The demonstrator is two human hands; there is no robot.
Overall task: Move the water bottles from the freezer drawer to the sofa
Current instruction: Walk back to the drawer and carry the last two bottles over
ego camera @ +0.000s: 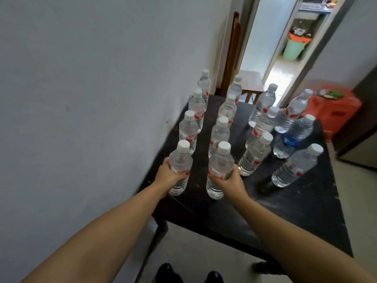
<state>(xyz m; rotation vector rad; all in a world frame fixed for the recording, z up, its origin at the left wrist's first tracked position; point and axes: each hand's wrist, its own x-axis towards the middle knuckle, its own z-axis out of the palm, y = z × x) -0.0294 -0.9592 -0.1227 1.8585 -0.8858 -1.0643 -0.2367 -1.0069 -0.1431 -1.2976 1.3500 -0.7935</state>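
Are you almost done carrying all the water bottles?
Hard to say. Many bottles already stand in rows on the black table, such as one with a blue label. Right now the left hand grips one bottle and the right hand grips another, both at the table's near end. No freezer drawer or sofa shows, so I cannot tell how many are left.

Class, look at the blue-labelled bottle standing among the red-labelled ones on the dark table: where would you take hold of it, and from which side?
Grip the blue-labelled bottle round its body at the label band, probably from the right, table-edge side. It stands upright, and another bottle crowds its left, while the right side looks freer. The cap is narrower to hold.
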